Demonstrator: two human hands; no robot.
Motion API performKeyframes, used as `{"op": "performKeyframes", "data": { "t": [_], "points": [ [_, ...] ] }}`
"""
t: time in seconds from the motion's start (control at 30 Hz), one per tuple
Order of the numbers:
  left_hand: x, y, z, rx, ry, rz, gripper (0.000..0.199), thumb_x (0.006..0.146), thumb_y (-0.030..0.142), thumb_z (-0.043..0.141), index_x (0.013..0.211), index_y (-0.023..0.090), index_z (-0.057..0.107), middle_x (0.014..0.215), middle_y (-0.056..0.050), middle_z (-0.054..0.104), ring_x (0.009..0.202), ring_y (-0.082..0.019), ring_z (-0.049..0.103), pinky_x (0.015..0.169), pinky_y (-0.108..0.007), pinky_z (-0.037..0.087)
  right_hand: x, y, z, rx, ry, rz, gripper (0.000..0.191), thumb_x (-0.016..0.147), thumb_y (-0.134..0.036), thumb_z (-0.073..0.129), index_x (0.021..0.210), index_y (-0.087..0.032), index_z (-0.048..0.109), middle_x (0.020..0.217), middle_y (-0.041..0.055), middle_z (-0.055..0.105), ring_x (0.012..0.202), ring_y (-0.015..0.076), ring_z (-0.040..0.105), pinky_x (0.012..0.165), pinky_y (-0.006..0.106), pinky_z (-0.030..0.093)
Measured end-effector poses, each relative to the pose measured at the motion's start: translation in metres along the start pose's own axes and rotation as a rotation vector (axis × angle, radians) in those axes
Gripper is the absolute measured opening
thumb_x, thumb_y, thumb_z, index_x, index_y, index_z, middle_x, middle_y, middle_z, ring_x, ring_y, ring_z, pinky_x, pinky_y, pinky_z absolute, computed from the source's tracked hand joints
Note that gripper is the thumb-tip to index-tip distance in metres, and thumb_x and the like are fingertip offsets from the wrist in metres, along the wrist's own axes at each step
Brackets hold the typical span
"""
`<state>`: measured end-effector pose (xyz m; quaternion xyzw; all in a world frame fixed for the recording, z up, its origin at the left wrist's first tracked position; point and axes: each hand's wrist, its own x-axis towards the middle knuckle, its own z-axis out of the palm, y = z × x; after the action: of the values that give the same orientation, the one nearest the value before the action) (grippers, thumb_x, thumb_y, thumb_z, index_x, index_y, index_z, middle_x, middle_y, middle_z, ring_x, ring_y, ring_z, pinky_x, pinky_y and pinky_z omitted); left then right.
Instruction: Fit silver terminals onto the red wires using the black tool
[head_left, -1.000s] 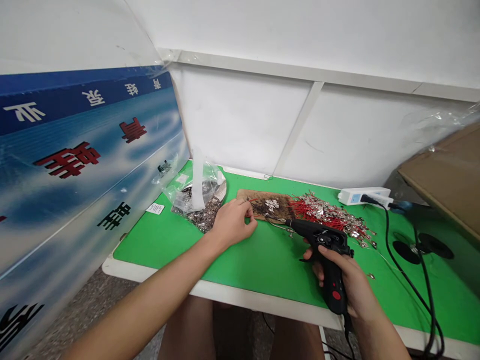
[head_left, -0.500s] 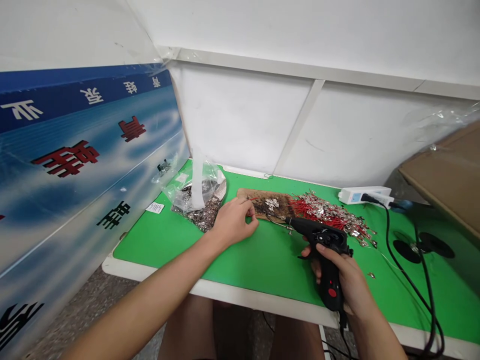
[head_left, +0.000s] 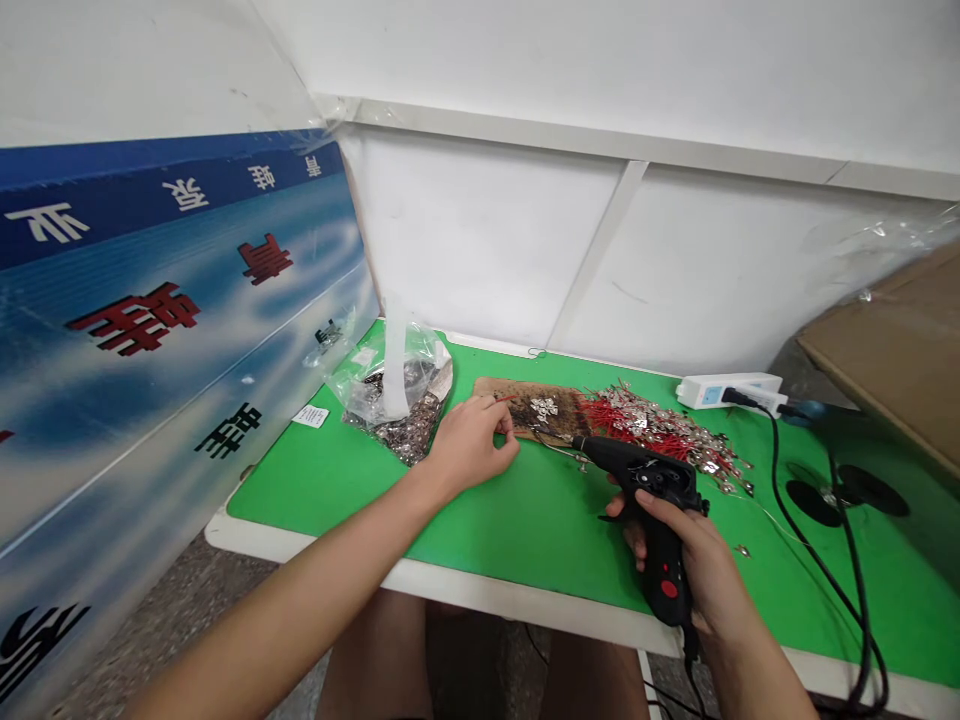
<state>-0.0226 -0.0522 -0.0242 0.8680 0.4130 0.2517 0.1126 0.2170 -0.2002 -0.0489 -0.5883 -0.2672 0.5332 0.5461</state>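
Right hand, right of centre and low in frame: fingers wrapped round the grip of a black gun-shaped tool. Can't tell if the trigger is squeezed. Left hand, mid-frame: thumb and index curled in close to each other at the left end of the scorched board. Can't tell what's pinched, if anything; a short red bit shows just past my knuckles.

Risks, my read:

- Burn. The tool's thin tip points left, near my left fingers. If it's hot (scorching suggests so), a small slip of either wrist puts metal on skin.
- Scatter. Silver pieces lie loose mid-board. A nudge from nose or knuckles could shift them.
- Snag. Pile of red-wired parts, right of centre, sits just behind the tool. Swing the body back and it could drag some out. One loose part already lies apart on the green surface.
- Pull. Thin strand and black cable at the right of frame; either catching my forearm could jerk things off line.
- Spill. Bag of metal bits, left of centre, touches or nearly touches my left hand. Can't tell which.
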Motion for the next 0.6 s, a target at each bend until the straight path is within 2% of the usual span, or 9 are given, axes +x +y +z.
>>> {"op": "performKeyframes", "data": {
  "t": [0.3, 0.6],
  "points": [
    [-0.0005, -0.0013, 0.0006, 0.003, 0.0, 0.0, 0.005, 0.079, 0.024, 0.057, 0.08, 0.019, 0.059, 0.086, -0.004, 0.063, 0.083, -0.019, 0.057, 0.074, -0.033, 0.044, 0.0011, -0.0005, 0.0002, -0.013, 0.004, 0.012, 0.054, 0.074, -0.053, 0.077, 0.107, -0.012, 0.074, 0.087, 0.0133, 0.069, 0.05, 0.0134, 0.047, 0.043, 0.028, 0.04],
    [0.0008, 0.0001, -0.0009, -0.018, -0.001, -0.019, 0.005, 0.079, 0.023, 0.058, 0.08, 0.019, 0.059, 0.086, -0.004, 0.063, 0.084, -0.018, 0.057, 0.074, -0.032, 0.044, -0.0028, -0.0054, 0.005, -0.035, 0.021, 0.025, 0.057, 0.071, -0.057, 0.078, 0.108, -0.014, 0.072, 0.087, 0.0097, 0.068, 0.053, 0.0131, 0.046, 0.043, 0.026, 0.041]
  ]
}}
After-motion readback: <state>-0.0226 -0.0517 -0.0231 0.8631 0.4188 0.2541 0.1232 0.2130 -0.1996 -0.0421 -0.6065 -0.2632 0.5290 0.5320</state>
